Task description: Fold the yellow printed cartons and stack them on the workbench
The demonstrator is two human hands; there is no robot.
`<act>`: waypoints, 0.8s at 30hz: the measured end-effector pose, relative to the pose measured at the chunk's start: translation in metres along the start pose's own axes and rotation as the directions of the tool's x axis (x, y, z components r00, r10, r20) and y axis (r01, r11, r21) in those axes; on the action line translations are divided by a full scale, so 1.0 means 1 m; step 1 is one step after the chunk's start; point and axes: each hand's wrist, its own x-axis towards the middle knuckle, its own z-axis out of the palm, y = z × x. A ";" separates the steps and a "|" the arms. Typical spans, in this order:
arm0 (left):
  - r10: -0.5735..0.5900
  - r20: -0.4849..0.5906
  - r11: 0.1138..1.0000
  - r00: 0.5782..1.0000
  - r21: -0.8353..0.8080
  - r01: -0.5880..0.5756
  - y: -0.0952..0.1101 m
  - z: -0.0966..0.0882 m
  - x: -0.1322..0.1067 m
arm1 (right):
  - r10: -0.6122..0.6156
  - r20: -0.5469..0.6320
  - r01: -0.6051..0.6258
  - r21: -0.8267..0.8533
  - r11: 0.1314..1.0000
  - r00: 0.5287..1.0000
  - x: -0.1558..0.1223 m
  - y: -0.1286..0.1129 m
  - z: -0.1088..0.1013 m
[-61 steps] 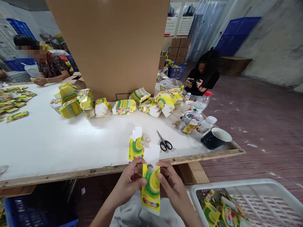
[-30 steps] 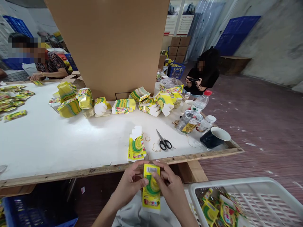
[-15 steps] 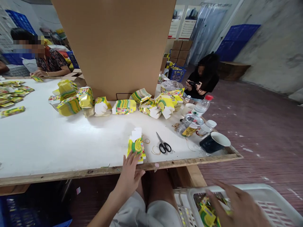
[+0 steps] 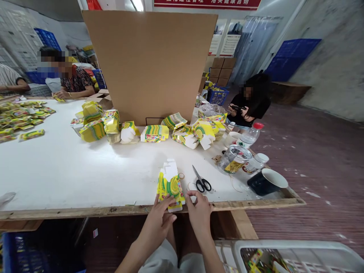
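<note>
A small stack of flat yellow-and-green cartons [image 4: 170, 184] with white flaps lies at the near edge of the white table [image 4: 71, 170]. My left hand [image 4: 158, 220] touches the stack's near left corner with its fingers stretched forward. My right hand [image 4: 199, 211] presses against the stack's right side, its fingers curled at the edge of the cartons. Both hands frame the stack between them.
Black scissors [image 4: 202, 181] and rubber bands lie right of the stack. A plastic cup [image 4: 233, 158], bottle [image 4: 249, 137] and dark mug [image 4: 266, 182] stand at the table's right end. Bundled cartons [image 4: 93, 125] line a cardboard panel [image 4: 150, 64]. White basket [image 4: 284, 254] at lower right. Other people sit nearby.
The folded carton I held went onto the stack. My right hand reached into the white basket, then came back to the stack's right side. The view tilted up.
</note>
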 end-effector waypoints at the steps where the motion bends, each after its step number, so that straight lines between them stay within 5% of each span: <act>1: 0.004 -0.014 1.000 1.000 -0.023 -0.004 -0.001 0.002 0.001 | 0.010 -0.010 -0.010 -0.001 1.000 1.000 -0.001 0.002 -0.001; 8: 0.016 -0.064 0.986 0.998 -0.164 -0.026 0.001 0.006 -0.002 | 0.035 -0.027 -0.028 0.230 0.973 0.999 -0.012 -0.002 -0.003; 11: -0.110 -0.258 0.932 0.960 -0.363 0.009 0.005 0.000 -0.005 | 0.063 0.034 -0.071 0.392 0.917 0.997 -0.021 -0.003 -0.009; 13: -0.240 -0.306 0.812 0.921 -0.583 0.018 0.008 -0.002 -0.005 | 0.094 0.140 -0.160 0.594 0.788 0.986 -0.031 -0.004 -0.013; 16: -0.380 -0.108 0.474 0.919 -0.876 0.093 0.016 -0.003 -0.001 | 0.125 0.319 -0.337 0.794 0.506 0.940 -0.046 -0.009 -0.017; 18: -0.372 0.063 0.264 0.926 -0.949 0.171 0.021 -0.002 0.001 | 0.124 0.382 -0.398 0.819 0.414 0.916 -0.053 -0.013 -0.017; 21: -0.239 0.174 0.108 0.955 -0.973 0.205 0.025 -0.003 0.001 | 0.108 0.399 -0.407 0.823 0.396 0.911 -0.057 -0.017 -0.017; 24: -0.174 0.170 0.112 0.970 -0.975 0.191 0.026 -0.005 0.000 | 0.112 0.335 -0.343 0.784 0.518 0.936 -0.058 -0.020 -0.018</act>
